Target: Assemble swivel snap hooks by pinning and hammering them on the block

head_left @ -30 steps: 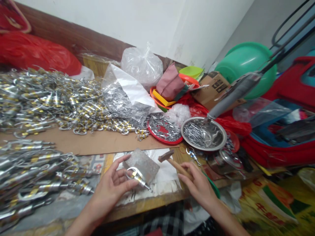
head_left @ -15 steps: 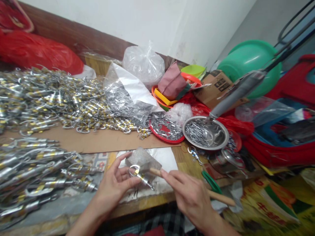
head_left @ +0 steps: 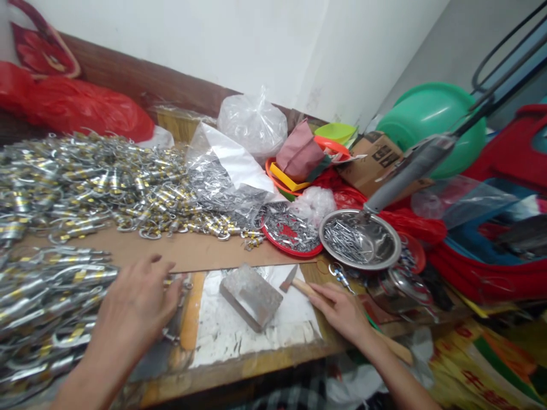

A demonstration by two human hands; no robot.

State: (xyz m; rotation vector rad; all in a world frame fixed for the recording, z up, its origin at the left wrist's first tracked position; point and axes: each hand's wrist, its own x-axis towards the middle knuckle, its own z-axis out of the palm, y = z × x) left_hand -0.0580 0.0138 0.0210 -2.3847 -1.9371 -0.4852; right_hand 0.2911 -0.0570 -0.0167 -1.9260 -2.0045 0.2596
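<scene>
My right hand [head_left: 344, 310] is closed around the wooden handle of a small hammer [head_left: 304, 287]. The hammer's metal head hovers over or rests on the white sheet, just right of a grey metal block [head_left: 252, 297]. My left hand [head_left: 134, 302] is at the right edge of the near-left pile of metal fittings [head_left: 64, 285], palm down. Its thumb and fingers are apart, though the fingertips are partly hidden. Metal ends of fittings show beside and below it. The block lies alone on the worn white sheet [head_left: 209, 336].
A large heap of similar fittings [head_left: 106, 176] covers the back left. Behind the block stand a red tray [head_left: 299, 250] of small metal pieces and a steel bowl [head_left: 384, 259] of pins. A grey-handled bar [head_left: 410, 165] slants over the bowl. The table's front edge [head_left: 239, 364] is close.
My left hand has moved left from the block to the near pile, and the ringed fitting is off the block. My right hand has shifted right with the hammer, its head clear of the block.
</scene>
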